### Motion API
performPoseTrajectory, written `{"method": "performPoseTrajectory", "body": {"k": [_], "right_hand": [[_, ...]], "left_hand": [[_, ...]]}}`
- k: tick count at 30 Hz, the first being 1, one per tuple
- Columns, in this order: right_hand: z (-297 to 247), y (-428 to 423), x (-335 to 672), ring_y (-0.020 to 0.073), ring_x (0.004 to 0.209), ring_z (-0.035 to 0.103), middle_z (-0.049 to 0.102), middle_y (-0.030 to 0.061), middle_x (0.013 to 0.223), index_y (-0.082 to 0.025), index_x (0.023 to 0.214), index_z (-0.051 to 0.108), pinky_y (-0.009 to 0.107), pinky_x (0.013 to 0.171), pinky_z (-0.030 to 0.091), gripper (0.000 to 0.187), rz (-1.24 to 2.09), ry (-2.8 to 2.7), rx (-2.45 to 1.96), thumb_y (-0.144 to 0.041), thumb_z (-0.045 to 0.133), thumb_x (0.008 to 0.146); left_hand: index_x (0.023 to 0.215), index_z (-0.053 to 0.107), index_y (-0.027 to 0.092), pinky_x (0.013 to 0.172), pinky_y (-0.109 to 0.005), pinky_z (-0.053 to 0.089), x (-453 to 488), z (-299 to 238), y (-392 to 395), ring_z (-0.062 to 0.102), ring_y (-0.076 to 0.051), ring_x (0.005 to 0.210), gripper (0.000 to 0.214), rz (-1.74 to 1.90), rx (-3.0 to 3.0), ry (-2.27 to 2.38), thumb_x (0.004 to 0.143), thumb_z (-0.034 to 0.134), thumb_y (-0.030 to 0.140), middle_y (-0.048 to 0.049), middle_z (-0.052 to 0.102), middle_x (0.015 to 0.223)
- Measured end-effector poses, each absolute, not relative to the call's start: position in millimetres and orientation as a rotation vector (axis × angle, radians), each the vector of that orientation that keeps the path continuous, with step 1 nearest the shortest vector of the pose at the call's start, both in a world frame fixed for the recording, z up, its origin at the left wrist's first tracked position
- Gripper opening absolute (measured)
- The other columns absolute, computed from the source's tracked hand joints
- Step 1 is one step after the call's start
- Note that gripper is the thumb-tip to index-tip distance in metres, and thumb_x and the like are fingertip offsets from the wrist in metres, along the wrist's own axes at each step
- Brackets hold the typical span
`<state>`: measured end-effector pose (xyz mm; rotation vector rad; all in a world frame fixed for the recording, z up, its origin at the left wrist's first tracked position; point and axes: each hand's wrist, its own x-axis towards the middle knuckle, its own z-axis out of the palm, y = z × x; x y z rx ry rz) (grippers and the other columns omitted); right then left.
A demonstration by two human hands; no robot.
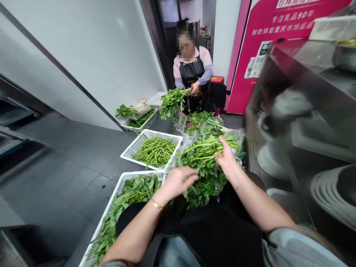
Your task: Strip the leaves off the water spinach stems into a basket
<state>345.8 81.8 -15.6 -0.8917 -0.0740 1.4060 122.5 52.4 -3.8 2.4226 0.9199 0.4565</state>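
Observation:
My right hand (226, 157) is closed round the stems of a bunch of leafy green vegetables (204, 163) held over my lap. My left hand (178, 180) rests on the leafy end of the same bunch, fingers curled into the leaves, with a gold bracelet on its wrist. Just below my left arm stands a white plastic basket (116, 191) holding picked green leaves. Beyond it, a second white basket (136, 146) holds several stripped green stems.
More greens in clear plastic bags (214, 128) lie ahead of me. A seated person in a black apron (193, 72) handles a leafy bunch (172, 102) near white trays (139, 118) of greens. A steel counter (300, 122) runs along my right; grey tiled floor lies to my left.

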Motion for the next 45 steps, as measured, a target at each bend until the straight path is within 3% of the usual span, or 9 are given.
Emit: {"method": "performPoseTrajectory", "body": {"k": [2,5,8,14,21,30,35,39,45], "right_hand": [[-11,75,339,0.0178,0.058,0.067,0.070,0.0010,0.064,-0.016,0.091,0.063,0.029,0.057,0.057,0.021,1.498,-0.068,-0.886,-0.033,0.063,0.080],[-2,65,326,0.0186,0.060,0.067,0.069,0.0023,0.063,-0.015,0.088,0.063,0.031,0.059,0.057,0.019,1.621,-0.047,-0.840,-0.032,0.057,0.084],[2,62,312,0.0196,0.063,0.067,0.069,0.0036,0.063,-0.015,0.084,0.063,0.033,0.062,0.057,0.023,1.668,-0.027,-0.778,-0.036,0.054,0.086],[-3,74,287,0.0198,0.065,0.067,0.067,0.0014,0.060,-0.018,0.075,0.061,0.033,0.065,0.056,0.029,1.559,0.088,-0.777,-0.045,0.055,0.083],[-4,79,282,0.0197,0.068,0.067,0.069,0.0026,0.064,-0.017,0.079,0.063,0.033,0.067,0.056,0.027,1.662,-0.019,-0.741,-0.043,0.057,0.083],[-11,78,274,0.0231,0.082,0.067,0.070,0.0054,0.076,-0.019,0.083,0.061,0.037,0.070,0.057,0.044,1.639,-0.104,-0.654,-0.061,0.048,0.082],[-23,68,307,0.0222,0.089,0.067,0.071,0.0071,0.087,-0.018,0.096,0.057,0.039,0.068,0.057,0.030,1.903,-0.458,-0.714,-0.044,0.059,0.082],[-33,48,336,0.0192,0.065,0.068,0.070,0.0054,0.077,-0.017,0.104,0.056,0.029,0.049,0.055,0.036,1.852,-0.793,-0.998,-0.034,0.068,0.075],[-38,55,298,0.0107,0.046,0.056,0.064,-0.0019,0.061,-0.018,0.080,0.064,0.018,0.035,0.042,0.029,1.359,-1.076,-1.219,-0.031,0.080,0.060]], "left_hand": [[0.123,0.057,0.017,0.096,-0.042,0.042,112,11,78,0.058,-0.027,0.109,0.056,0.726,2.227,1.052,0.073,0.069,0.039,-0.0130,0.063,0.119],[0.121,0.058,0.013,0.098,-0.045,0.040,109,3,108,0.056,-0.033,0.110,0.082,0.547,1.944,0.976,0.050,0.082,0.045,-0.0143,0.064,0.116],[0.111,0.063,0.010,0.093,-0.043,0.043,122,-33,105,0.060,-0.032,0.101,0.073,0.410,1.678,0.683,0.050,0.082,0.045,-0.0130,0.067,0.105],[0.110,0.060,0.015,0.096,-0.039,0.040,151,-84,51,0.054,-0.029,0.107,0.072,0.911,1.487,0.785,0.045,0.085,0.033,-0.0104,0.061,0.115],[0.069,0.061,0.013,0.066,-0.029,0.045,142,-91,61,0.054,-0.016,0.063,0.020,0.877,1.347,0.935,0.056,0.074,0.020,-0.0013,0.060,0.067],[0.092,0.068,0.013,0.086,-0.036,0.045,140,-76,61,0.062,-0.024,0.087,0.043,0.893,1.173,0.750,0.052,0.079,0.023,-0.0072,0.069,0.092],[0.097,0.064,0.014,0.077,-0.035,0.051,115,-64,65,0.066,-0.023,0.077,0.050,0.935,0.867,0.801,0.049,0.076,0.013,-0.0049,0.070,0.082],[0.094,0.064,0.014,0.066,-0.031,0.053,90,-52,66,0.066,-0.020,0.066,0.044,0.949,0.748,0.902,0.050,0.071,0.012,-0.0035,0.070,0.074],[0.103,0.062,0.014,0.071,-0.034,0.054,106,-42,59,0.068,-0.024,0.077,0.055,0.924,0.830,0.844,0.048,0.072,0.009,-0.0055,0.072,0.082]]}}
